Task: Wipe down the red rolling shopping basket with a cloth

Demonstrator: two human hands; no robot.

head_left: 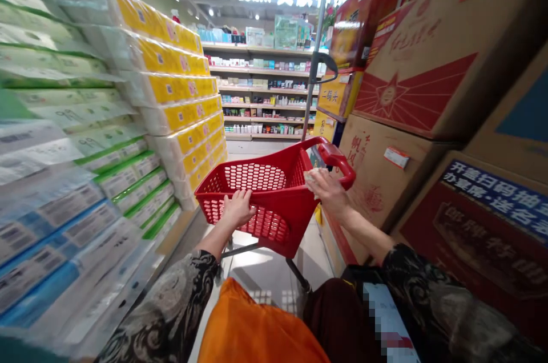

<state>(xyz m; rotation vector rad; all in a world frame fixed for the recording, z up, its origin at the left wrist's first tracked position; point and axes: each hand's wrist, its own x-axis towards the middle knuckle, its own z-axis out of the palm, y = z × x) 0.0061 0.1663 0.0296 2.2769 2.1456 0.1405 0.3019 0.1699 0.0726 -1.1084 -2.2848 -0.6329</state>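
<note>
A red plastic shopping cart (274, 203) with perforated sides stands sideways in front of me. My left hand (238, 208) grips its near rim, fingers hooked over the top edge. Pressed against the cart near its handle (331, 156), my right hand (327, 187) is closed on a pale, crumpled cloth (309, 178). The cloth is mostly covered by my fingers, so its full shape cannot be seen. The cart's basket shows nothing inside from this angle.
Wrapped tissue packs (184, 95) are stacked high on the left. Cardboard boxes (411, 77) rise close on the right. A metal pole (314, 66) stands behind the cart, with product shelves (261, 89) farther back. A phone (387, 317) and orange fabric (257, 329) are below my arms.
</note>
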